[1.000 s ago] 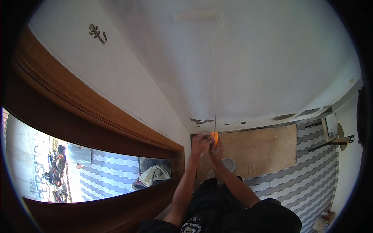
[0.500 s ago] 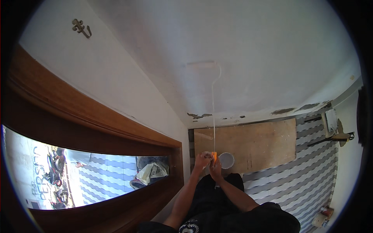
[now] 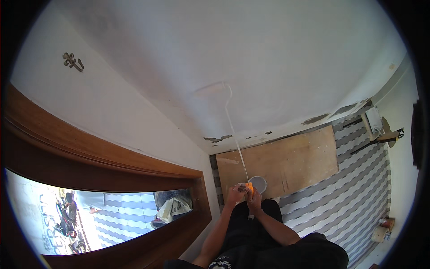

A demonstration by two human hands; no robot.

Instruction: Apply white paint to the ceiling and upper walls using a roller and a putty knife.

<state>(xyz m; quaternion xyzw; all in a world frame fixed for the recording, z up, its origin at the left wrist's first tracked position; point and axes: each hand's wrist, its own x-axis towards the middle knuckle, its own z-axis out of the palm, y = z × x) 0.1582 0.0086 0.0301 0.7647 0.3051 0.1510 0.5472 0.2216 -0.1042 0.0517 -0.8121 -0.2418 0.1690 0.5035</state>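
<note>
A long-necked paint roller with a pale sleeve (image 3: 210,88) rests at the white wall (image 3: 286,67); whether the sleeve touches it I cannot tell. Its thin white rod runs down to an orange handle (image 3: 249,186). My right hand (image 3: 254,201) is closed round the handle's lower part. My left hand (image 3: 234,194) is closed beside it at the handle's top, fingers partly hidden, with something greyish at the fingertips. Just beyond my right hand stands a round bucket (image 3: 264,189) with grey-white contents.
A brown board (image 3: 295,157) lies on grey-and-white patterned tiles (image 3: 313,201) along the wall. Peeling patches (image 3: 315,119) mark the wall's foot. To the left is a wooden frame (image 3: 134,157) around an opening; a metal hook (image 3: 73,62) hangs above. Tools (image 3: 380,139) lean at right.
My view has tilted and turned a little. The roller head has moved left and slightly down the wall, and its rod now slants. Both hands stay at the handle.
</note>
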